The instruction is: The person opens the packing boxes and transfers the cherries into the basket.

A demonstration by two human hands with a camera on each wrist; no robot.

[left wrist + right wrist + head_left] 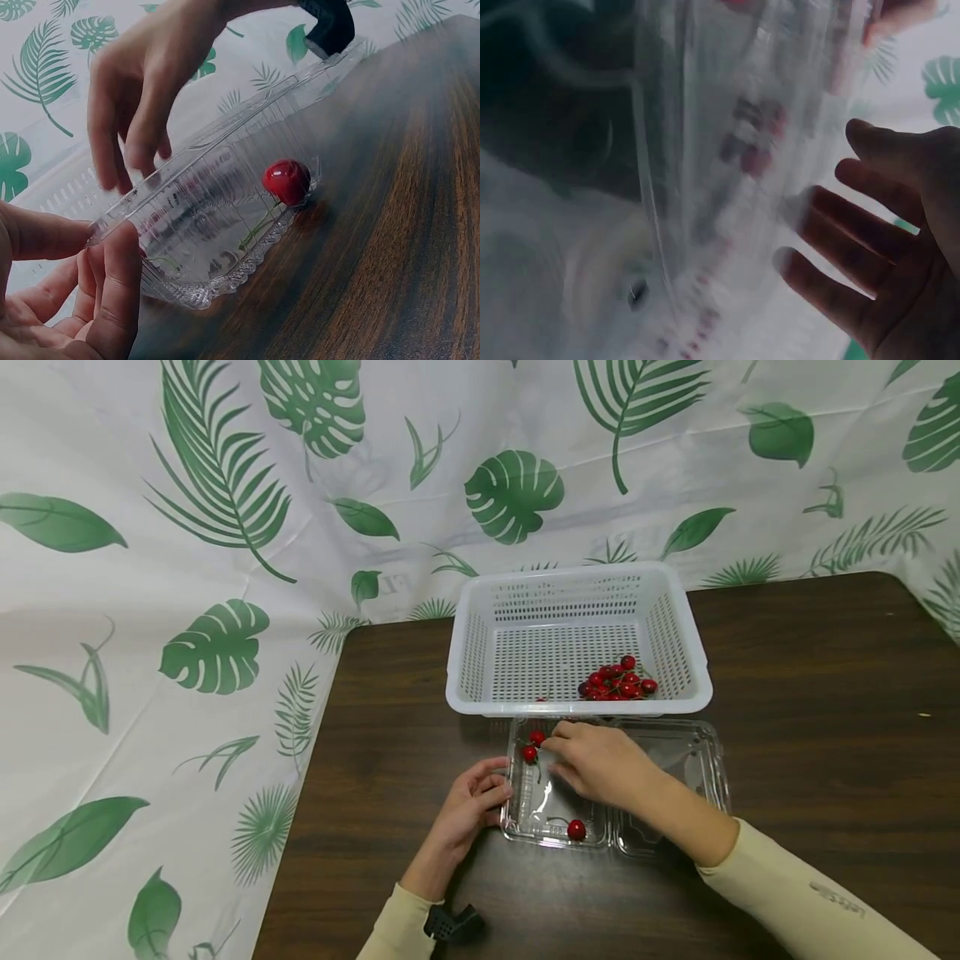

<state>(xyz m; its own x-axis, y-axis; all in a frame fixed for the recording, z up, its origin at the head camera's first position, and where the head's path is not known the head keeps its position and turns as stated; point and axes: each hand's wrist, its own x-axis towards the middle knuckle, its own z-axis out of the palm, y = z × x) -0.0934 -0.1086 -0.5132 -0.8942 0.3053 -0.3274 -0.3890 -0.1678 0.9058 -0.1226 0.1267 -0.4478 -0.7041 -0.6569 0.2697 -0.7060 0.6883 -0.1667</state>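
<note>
A clear plastic clamshell box (551, 842) lies unfolded on the table, its lid (678, 745) to the right. My left hand (467, 806) pinches the box's left rim between thumb and fingers, as the left wrist view shows. Over the box hovers my right hand (600, 762), fingers loosely spread and holding nothing in the right wrist view. Just left of its fingertips, two red cherries (529, 754) sit in the far left corner of the box. Another cherry (286, 182), with a green stem, rests near the box's front edge.
Directly behind the box stands a white perforated basket (577, 708), with a pile of cherries (618, 681) in its right front part. The dark wooden table (825, 710) reaches out to both sides. A leaf-print sheet (420, 460) hangs behind and at the left.
</note>
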